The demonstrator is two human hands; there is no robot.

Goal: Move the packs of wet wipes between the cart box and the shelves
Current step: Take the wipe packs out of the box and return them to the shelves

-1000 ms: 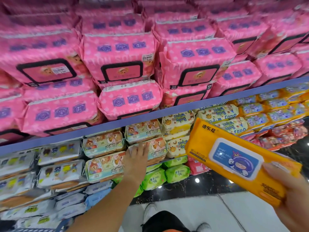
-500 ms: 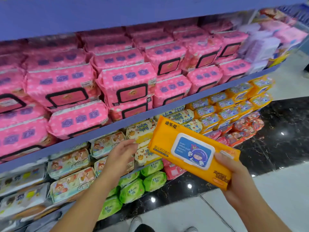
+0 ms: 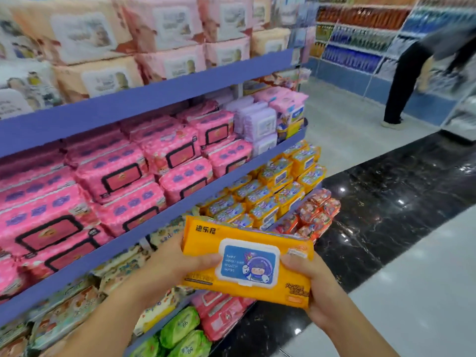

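Orange wipes pack (image 3: pixel 206 243) held mid-air before the shelves (image 3: pixel 154 99); shelving step, I judge.
My left hand (image 3: pixel 177 264) grips one end, right hand (image 3: pixel 319 287) the other; next move likely needs a reach right to the matching orange stack (image 3: pixel 283 176).

We record the orange pack (image 3: pixel 203 244) as wrapped in thin plastic film, glossy and lightly creased. Its flip lid (image 3: pixel 248 264) is rigid moulded plastic, smooth. The pink packs (image 3: pixel 110 173) show the same shiny, crinkled film. The shelf edges (image 3: pixel 154 94) have a matt purple coating; the material beneath is undetermined. The black floor strip (image 3: pixel 386 215) is polished, mirror-glossy and stone-like. The pale floor (image 3: pixel 425 292) is smooth with a dull sheen.
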